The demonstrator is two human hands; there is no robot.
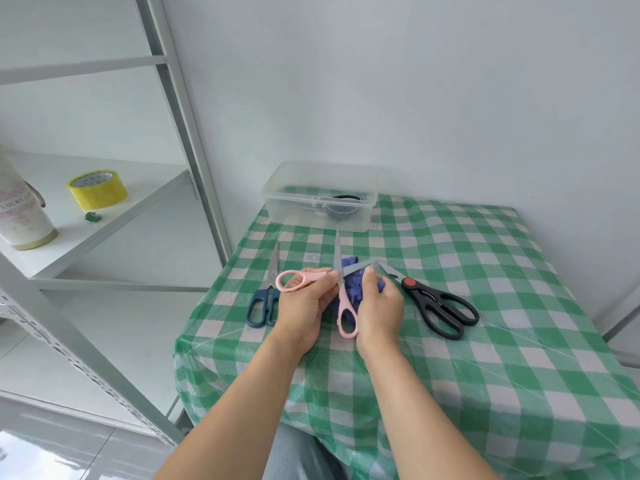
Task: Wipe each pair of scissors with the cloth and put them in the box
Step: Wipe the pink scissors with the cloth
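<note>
One dark-handled scissors (pixel 341 206) inside clear box (pixel 286 210)

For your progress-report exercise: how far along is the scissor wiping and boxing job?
Done: the clear box already holds something dark, seemingly one pair. In hand: the left hand holds the open pink scissors while the right hand presses the blue cloth on a blade. Left: the blue scissors and black scissors lie on the table, unboxed.
</note>
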